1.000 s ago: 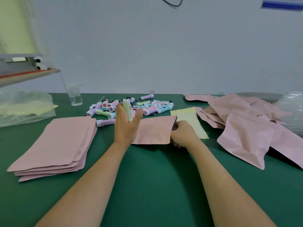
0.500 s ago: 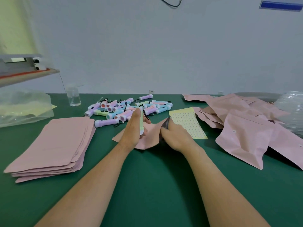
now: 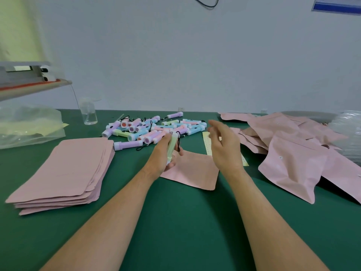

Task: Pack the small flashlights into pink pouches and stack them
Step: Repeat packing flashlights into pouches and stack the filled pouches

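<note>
My left hand (image 3: pixel 163 157) grips a pale green flashlight (image 3: pixel 172 146) with a black cord, held over the left edge of a single pink pouch (image 3: pixel 195 171) that lies flat on the green table. My right hand (image 3: pixel 224 145) hovers above the pouch's right side with fingers relaxed and holds nothing. A heap of pastel flashlights (image 3: pixel 148 130) lies just beyond my hands. A flat stack of pink pouches (image 3: pixel 64 169) sits to the left. Puffed pink pouches (image 3: pixel 293 153) are piled on the right.
A yellow dotted sheet (image 3: pixel 208 145) lies partly under my right hand. A clear bottle (image 3: pixel 88 112) stands at the back left, beside a clear plastic bag (image 3: pixel 29 126) and a machine (image 3: pixel 29 79). Clear plastic packaging (image 3: pixel 349 133) sits at the far right.
My right hand let go of the pouch and rose above it, opening. The pouch now lies flat on the table. My left hand keeps the green flashlight at the pouch's left edge.
</note>
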A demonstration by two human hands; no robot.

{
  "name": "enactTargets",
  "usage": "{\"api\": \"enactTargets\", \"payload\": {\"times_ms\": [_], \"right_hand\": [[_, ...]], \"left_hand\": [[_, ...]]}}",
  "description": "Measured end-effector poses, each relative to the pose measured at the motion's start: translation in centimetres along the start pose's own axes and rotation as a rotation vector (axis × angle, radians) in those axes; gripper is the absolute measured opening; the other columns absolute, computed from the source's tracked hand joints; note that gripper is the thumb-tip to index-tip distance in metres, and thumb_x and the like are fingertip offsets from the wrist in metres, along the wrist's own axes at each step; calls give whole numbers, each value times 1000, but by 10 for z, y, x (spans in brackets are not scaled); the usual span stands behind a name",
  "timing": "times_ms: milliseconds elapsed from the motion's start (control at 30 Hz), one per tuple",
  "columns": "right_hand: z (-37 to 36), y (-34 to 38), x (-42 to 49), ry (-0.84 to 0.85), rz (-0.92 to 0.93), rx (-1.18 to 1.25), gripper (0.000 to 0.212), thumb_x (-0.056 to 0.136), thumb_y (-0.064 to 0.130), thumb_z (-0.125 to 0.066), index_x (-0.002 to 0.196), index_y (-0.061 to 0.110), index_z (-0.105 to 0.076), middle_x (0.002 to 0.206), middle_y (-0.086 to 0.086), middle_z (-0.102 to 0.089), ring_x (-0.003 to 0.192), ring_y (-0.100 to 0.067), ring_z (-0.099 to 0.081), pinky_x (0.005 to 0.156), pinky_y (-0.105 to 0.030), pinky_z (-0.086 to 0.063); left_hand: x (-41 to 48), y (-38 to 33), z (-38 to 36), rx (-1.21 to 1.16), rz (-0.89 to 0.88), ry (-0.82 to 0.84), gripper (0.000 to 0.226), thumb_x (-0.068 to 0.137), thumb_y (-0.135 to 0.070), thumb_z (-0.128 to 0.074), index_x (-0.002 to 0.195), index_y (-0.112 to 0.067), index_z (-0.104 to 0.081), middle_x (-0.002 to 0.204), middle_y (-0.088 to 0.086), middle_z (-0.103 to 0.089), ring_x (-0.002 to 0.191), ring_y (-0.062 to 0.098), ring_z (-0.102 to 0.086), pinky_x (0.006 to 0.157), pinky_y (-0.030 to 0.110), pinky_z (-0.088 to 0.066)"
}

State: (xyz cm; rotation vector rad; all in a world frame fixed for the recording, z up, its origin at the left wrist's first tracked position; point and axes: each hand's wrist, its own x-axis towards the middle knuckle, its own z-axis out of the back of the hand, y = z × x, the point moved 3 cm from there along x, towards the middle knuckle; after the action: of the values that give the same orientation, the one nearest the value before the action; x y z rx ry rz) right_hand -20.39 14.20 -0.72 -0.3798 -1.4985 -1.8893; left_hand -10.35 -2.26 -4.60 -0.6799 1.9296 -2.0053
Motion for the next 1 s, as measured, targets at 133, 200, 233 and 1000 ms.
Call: {"api": "enactTargets", "payload": {"times_ms": [133, 200, 233, 1000], "right_hand": [[-17, 0, -8, 352, -39, 136, 34, 103, 24, -62, 137, 22, -66, 105, 8, -76, 96, -9, -71, 85, -22, -51], [-23, 3, -10, 442, -72, 229, 35, 103, 29, -64, 137, 22, -66, 102, 6, -77, 87, -14, -74, 76, -27, -56], [-24, 5, -11, 462, -90, 277, 33, 103, 30, -63, 135, 23, -67, 102, 5, -77, 84, -16, -74, 72, -29, -57], [-27, 1, -19, 459, 46, 14, 40, 85, 40, -83, 122, 37, -68, 72, 11, -74, 46, -17, -64, 67, -28, -52]], "left_hand": [[-1, -1, -5, 11, 21, 72, 46, 111, -39, -29, 83, -12, -53, 68, 4, -55, 44, 10, -31, 39, 20, -21], [-1, -1, -6, -20, 23, 82, 43, 110, -33, -31, 80, -12, -54, 63, -1, -50, 47, 8, -35, 38, 19, -21], [-2, -2, -6, -22, 27, 85, 43, 109, -32, -31, 79, -13, -55, 60, -4, -49, 46, 7, -36, 38, 19, -21], [-5, -4, -5, 84, -36, 168, 43, 104, -38, -45, 72, -22, -70, 64, 1, -56, 49, 8, -40, 37, 19, -23]]}}
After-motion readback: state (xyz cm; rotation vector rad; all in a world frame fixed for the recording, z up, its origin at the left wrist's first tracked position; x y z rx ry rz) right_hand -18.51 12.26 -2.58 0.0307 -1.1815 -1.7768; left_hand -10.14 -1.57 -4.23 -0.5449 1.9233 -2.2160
